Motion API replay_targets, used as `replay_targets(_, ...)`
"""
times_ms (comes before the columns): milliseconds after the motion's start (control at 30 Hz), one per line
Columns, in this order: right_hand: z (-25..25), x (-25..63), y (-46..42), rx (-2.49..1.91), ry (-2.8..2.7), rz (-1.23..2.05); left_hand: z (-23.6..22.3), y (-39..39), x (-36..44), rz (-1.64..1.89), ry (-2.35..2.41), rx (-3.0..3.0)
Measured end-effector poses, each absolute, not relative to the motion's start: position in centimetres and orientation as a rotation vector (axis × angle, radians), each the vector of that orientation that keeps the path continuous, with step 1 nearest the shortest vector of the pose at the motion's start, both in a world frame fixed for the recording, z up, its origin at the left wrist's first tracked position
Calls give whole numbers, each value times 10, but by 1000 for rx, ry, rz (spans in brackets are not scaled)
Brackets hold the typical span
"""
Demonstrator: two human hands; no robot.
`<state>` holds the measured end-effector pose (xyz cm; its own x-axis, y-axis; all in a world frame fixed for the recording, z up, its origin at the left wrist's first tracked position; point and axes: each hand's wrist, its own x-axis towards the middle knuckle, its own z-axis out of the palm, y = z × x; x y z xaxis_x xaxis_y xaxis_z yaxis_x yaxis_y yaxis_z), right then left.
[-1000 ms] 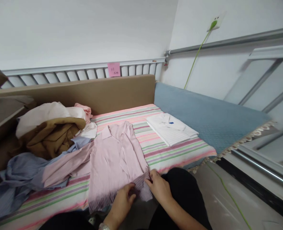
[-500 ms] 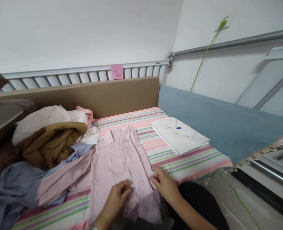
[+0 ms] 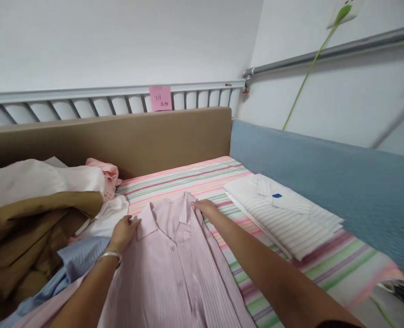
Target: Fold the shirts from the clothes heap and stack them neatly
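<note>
A pale pink striped shirt (image 3: 154,273) lies front side up, its collar away from me and its buttons running down the middle. My left hand (image 3: 124,231), with a bracelet on the wrist, pinches the shirt at the left shoulder beside the collar. On the other side of the collar, my right hand (image 3: 206,209) grips the right shoulder between thumb and fingers. A folded white striped shirt (image 3: 283,214) with a small blue tag rests to the right. The pink shirt's lower part runs out of view.
Heaped clothes lie on the left: a white garment (image 3: 44,180), a brown garment (image 3: 34,228) and a blue garment (image 3: 82,255). A striped sheet (image 3: 188,177) covers the surface. A tan panel (image 3: 174,136) borders the back, a blue padded side (image 3: 307,168) the right.
Both hands have moved from the shirt's lower part up to its shoulders and now grip it there. The view has shifted closer to the collar.
</note>
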<state>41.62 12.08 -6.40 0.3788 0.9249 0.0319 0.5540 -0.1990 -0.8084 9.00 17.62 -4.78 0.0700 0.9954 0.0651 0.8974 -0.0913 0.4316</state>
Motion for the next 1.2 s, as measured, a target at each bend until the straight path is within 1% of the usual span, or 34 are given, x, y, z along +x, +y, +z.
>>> replay_targets(100,-62,416,157,-2006,-1350,665,-53,210,95,370,1876,2042)
replay_targets(200,-62,417,177,-2098,-1427,666,-56,226,99,282,1837,2059)
replay_targets(400,-57,409,175,-2174,-1535,504,-57,207,115,260,1866,2154)
replay_targets(533,-45,401,174,-2185,-1580,370,-52,193,126,305,1939,2188)
replay_targets(633,-36,401,184,-2192,-1596,283,-47,199,130,342,2010,2212)
replay_targets(833,-25,411,231,-2202,-1622,129,-29,246,134,390,2100,2288)
replay_targets(933,-17,415,263,-2169,-1596,-34,-19,277,140,535,2229,2334)
replay_targets(1033,-17,416,290,-2121,-1566,-149,-20,303,146,703,2306,2328)
replay_targets(1100,-25,416,303,-2135,-1569,-102,-29,314,150,704,2273,2326)
replay_targets(1200,-40,416,313,-2224,-1538,125,-46,322,152,642,2157,2319)
